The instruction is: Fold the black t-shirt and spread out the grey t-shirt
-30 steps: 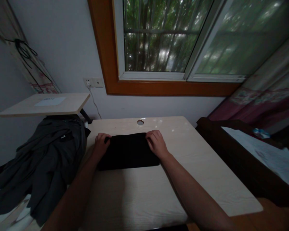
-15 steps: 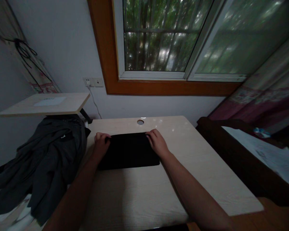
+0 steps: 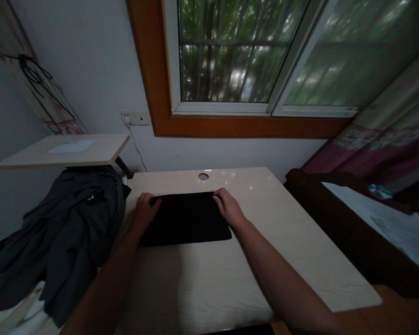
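Note:
A flat black rectangular mat (image 3: pixel 188 221) with rounded corners lies on the pale wood-grain table (image 3: pixel 223 284). What it is made of is too dark to make out. At its far left corner my left hand (image 3: pixel 146 211) is closed, thumb and fingers pinching the edge. My right hand (image 3: pixel 228 207) grips the far right corner the same way, its fingertips partly hidden. The near edge of the mat rests on the tabletop.
Dark grey clothing (image 3: pixel 70 223) hangs at the left, under a small raised board (image 3: pixel 101 149) with a paper on it. A round cable hole (image 3: pixel 203 177) sits near the table's far edge. Right of the table is a dark brown piece of furniture (image 3: pixel 321 218) bearing papers.
Both hands stay at the mat's far corners. The left thumb has shifted slightly over the edge, and the right hand sits a touch further right. The mat has hardly moved.

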`<state>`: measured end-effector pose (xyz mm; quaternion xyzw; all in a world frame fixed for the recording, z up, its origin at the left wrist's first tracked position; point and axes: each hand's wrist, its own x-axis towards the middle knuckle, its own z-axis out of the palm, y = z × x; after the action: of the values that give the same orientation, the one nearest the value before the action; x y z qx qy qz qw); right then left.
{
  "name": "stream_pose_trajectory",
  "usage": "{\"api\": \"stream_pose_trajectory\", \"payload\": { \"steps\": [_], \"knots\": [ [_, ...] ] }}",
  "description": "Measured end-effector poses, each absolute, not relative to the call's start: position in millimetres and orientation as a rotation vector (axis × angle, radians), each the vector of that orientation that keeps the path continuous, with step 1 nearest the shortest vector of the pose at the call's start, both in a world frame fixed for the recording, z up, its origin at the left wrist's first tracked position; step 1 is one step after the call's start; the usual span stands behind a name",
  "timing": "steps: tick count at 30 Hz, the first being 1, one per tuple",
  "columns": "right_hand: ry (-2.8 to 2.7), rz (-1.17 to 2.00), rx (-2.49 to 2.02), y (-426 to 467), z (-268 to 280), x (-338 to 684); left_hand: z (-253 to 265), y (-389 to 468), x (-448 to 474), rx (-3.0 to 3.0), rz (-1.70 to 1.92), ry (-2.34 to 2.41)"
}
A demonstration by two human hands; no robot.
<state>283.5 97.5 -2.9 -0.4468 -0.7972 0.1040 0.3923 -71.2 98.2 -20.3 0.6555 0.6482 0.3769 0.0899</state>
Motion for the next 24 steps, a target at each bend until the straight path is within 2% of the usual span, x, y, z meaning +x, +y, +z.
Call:
{"api": "stream_pose_trajectory", "payload": {
  "steps": [9,24],
  "knots": [
    [-1.946,0.255,-1.289,106,-10,280,-11,99,-74,1.711,1.098,1.923],
    [-1.698,0.473,-1.39,120,-19,278,-6,104,-70,1.663,1.008,2.066]
  ]
}}
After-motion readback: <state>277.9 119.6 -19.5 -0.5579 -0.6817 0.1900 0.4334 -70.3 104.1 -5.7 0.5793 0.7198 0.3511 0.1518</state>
